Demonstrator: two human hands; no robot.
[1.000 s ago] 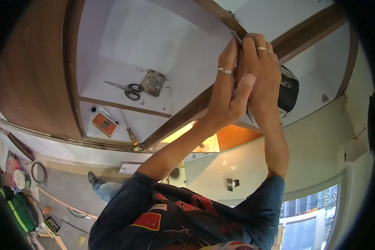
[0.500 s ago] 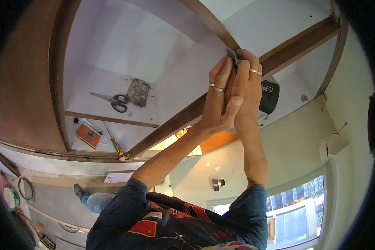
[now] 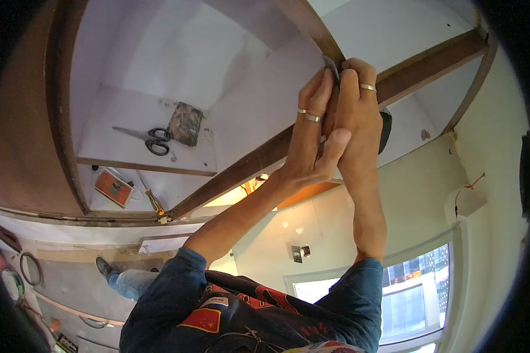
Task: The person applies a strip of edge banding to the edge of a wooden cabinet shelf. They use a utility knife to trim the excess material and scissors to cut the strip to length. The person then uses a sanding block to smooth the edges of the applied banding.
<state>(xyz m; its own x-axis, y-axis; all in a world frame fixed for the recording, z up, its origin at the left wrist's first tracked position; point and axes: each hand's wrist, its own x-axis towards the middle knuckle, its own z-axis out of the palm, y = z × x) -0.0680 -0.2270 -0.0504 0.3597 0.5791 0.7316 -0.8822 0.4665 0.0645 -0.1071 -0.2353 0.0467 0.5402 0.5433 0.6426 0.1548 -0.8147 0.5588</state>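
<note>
My two hands are raised close together at the brown wooden frame (image 3: 318, 35) of an open cabinet. The fingers of my left hand (image 3: 305, 132) and my right hand (image 3: 359, 120) are closed on a thin, dark grey folded sheet (image 3: 331, 66) that looks like sandpaper. It rests against the upright divider where this meets the lower rail. The left thumb lies across the right palm's side. On the shelf to the left, scissors (image 3: 158, 142) with black handles lie beside a worn, dark square piece (image 3: 185, 124). A black object (image 3: 385, 130) is partly hidden behind my right hand.
A lower compartment holds an orange-covered box or book (image 3: 113, 187) and a yellow-handled screwdriver (image 3: 155, 202). A window (image 3: 415, 294) is at the lower right, and loose wires (image 3: 470, 186) stick out of the right wall. Below left, a jeans-clad leg (image 3: 129, 284) stands near the floor.
Both hands, still gripping the grey sheet, sit slightly higher and further right along the divider. The view has shifted, so the cabinet's contents appear further left, and the right hand covers more of the black object.
</note>
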